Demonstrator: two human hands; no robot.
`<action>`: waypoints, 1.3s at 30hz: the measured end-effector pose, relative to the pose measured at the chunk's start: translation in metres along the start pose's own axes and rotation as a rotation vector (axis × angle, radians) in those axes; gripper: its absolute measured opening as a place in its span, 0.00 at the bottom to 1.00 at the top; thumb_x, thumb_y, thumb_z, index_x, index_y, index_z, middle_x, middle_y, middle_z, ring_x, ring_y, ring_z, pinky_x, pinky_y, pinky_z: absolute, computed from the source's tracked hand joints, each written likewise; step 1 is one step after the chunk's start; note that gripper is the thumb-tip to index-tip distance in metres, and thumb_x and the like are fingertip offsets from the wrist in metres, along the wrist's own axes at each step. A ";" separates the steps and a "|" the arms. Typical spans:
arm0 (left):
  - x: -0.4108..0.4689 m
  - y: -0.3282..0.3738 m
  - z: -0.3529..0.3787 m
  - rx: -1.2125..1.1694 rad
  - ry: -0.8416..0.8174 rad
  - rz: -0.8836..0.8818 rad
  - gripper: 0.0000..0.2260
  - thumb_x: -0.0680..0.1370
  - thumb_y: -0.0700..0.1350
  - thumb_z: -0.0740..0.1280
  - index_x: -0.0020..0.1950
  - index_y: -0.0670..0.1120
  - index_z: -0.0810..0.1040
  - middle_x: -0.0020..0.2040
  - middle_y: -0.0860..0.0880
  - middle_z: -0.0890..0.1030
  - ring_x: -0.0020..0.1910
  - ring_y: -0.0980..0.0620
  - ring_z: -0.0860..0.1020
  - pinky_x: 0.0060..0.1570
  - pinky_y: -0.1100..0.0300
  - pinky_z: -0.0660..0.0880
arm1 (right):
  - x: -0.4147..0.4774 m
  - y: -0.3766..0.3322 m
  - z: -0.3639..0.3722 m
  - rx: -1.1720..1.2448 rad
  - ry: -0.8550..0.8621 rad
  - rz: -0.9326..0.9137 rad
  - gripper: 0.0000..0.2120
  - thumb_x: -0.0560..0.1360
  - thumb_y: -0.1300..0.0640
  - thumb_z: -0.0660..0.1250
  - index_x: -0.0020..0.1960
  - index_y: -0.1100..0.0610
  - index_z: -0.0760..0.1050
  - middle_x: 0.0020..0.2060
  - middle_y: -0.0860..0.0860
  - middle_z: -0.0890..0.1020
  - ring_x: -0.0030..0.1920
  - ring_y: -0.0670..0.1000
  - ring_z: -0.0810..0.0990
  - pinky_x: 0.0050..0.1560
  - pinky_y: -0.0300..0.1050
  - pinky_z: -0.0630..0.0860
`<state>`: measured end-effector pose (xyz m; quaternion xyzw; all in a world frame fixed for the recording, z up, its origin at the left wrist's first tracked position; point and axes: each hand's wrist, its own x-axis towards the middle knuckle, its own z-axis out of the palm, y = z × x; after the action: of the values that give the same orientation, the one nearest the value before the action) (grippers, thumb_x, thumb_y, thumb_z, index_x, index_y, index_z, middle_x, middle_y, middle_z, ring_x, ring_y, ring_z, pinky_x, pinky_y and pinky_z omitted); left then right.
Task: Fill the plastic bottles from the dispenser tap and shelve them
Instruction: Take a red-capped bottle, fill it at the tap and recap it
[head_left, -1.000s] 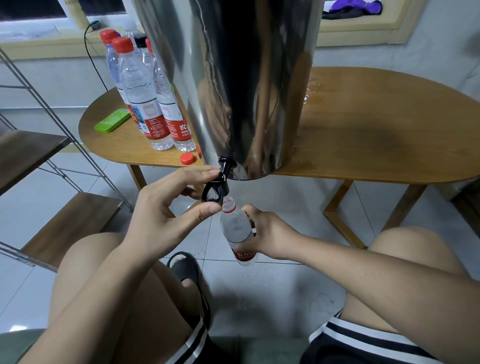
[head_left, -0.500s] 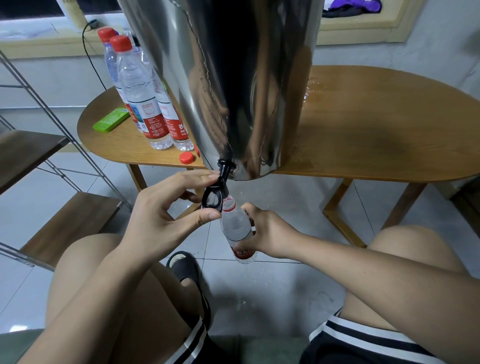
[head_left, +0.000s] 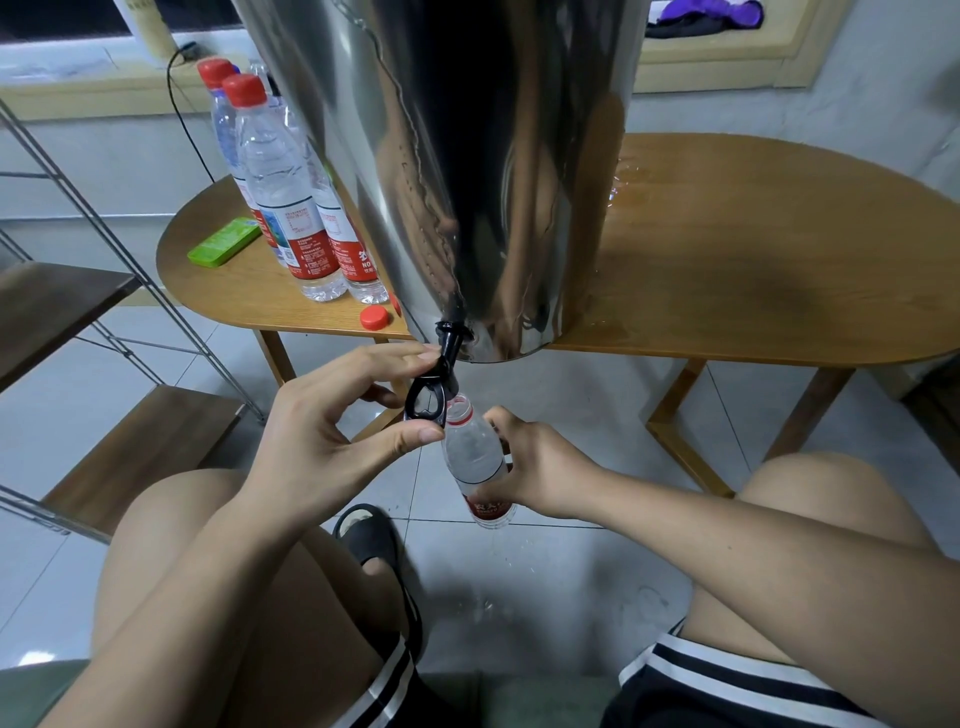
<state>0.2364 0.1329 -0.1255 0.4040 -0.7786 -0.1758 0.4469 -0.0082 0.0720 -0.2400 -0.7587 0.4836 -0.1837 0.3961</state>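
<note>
Little changed since half-second ago — left grip (head_left: 332, 441) still pinching tap lever (head_left: 427, 404), right grip (head_left: 540, 467) clasped round open bottle (head_left: 475, 457), mouth just at spout below tabletop (head_left: 753, 270) edge; filling ongoing, shelving not begun

I am viewing the oval wooden table (head_left: 727, 270): it is carrying the steel dispenser (head_left: 493, 156) at its front edge, with capped bottles (head_left: 291, 208), a loose red cap (head_left: 375, 317) and a green case (head_left: 224, 241) sitting left of it.
</note>
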 end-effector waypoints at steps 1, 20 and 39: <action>0.000 0.000 0.000 0.003 0.000 -0.001 0.22 0.77 0.54 0.78 0.68 0.46 0.83 0.68 0.54 0.84 0.69 0.51 0.82 0.56 0.48 0.84 | 0.000 0.000 0.000 -0.002 0.001 -0.002 0.30 0.67 0.43 0.83 0.60 0.47 0.70 0.50 0.46 0.85 0.52 0.51 0.84 0.52 0.52 0.82; 0.000 0.000 -0.001 0.020 -0.010 -0.011 0.22 0.77 0.54 0.78 0.68 0.48 0.83 0.69 0.54 0.84 0.69 0.51 0.83 0.57 0.45 0.85 | 0.001 0.000 0.000 -0.013 0.001 0.008 0.29 0.66 0.43 0.83 0.59 0.47 0.70 0.47 0.48 0.85 0.50 0.52 0.84 0.52 0.57 0.83; -0.001 0.001 -0.002 -0.010 -0.025 -0.001 0.21 0.77 0.54 0.79 0.68 0.53 0.81 0.69 0.56 0.84 0.69 0.51 0.82 0.57 0.48 0.85 | -0.001 -0.003 0.000 0.000 0.001 0.016 0.29 0.68 0.45 0.83 0.61 0.47 0.70 0.49 0.48 0.85 0.51 0.52 0.84 0.55 0.56 0.83</action>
<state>0.2376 0.1340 -0.1245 0.3999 -0.7830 -0.1847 0.4391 -0.0069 0.0735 -0.2374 -0.7546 0.4898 -0.1808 0.3975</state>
